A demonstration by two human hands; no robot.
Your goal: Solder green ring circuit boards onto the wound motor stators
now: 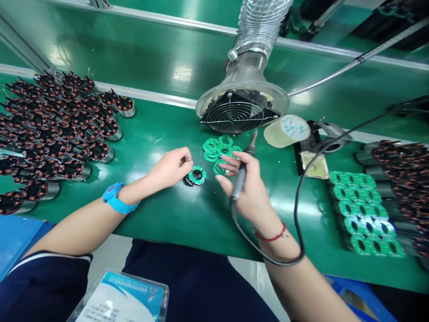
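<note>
My left hand (170, 167), with a blue watch on its wrist, has its fingers pinched against a small motor stator topped by a round green circuit board (196, 175) on the green mat. My right hand (246, 183) is closed around a soldering iron (244, 167), tip pointing up and away, its black cord looping past my wrist. A small heap of loose green ring boards (219, 150) lies just beyond both hands.
Many copper-wound stators (56, 134) crowd the left of the mat. Stators capped with green boards (363, 210) stand in rows at the right. A fume extractor fan (239, 114) with a ribbed hose sits behind; beside it lie a tape roll (286, 130) and an iron stand (317, 161).
</note>
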